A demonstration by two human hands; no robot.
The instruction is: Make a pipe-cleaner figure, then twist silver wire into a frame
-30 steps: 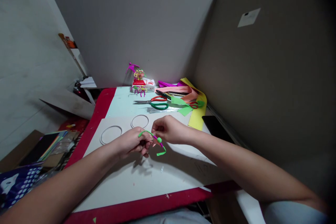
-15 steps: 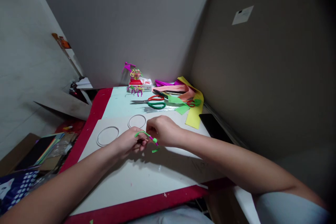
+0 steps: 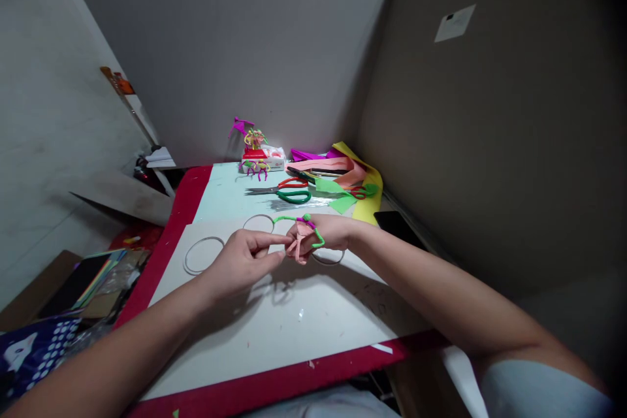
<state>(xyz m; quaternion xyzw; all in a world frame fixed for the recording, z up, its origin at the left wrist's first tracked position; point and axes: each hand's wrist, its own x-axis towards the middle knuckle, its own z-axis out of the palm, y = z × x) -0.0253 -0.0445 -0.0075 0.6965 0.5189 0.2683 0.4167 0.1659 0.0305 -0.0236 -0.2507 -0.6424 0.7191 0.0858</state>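
My right hand (image 3: 326, 234) is shut on a green and magenta pipe cleaner piece (image 3: 306, 223), which curves over the fingers. A folded pink paper strip (image 3: 298, 246) hangs from the same grip. My left hand (image 3: 242, 262) is beside it, with index finger and thumb extended toward the pink strip and apart, holding nothing I can see. Both hands are above a white board (image 3: 294, 313) with a red border. Thin grey paper rings (image 3: 204, 255) lie on the board, and another ring (image 3: 327, 257) is partly hidden under my right hand.
Beyond the hands lie green-handled scissors (image 3: 294, 196), small red scissors (image 3: 359, 192), loose wires (image 3: 304, 204), and pink, green and yellow paper (image 3: 367, 204). Small pipe-cleaner figures (image 3: 255, 145) stand at the back. A black phone (image 3: 398, 225) lies right; walls close in on both sides.
The pipe cleaner piece has moved right and now sits in my right hand, with a pink strip showing at it. My left hand's fingers have parted from it.
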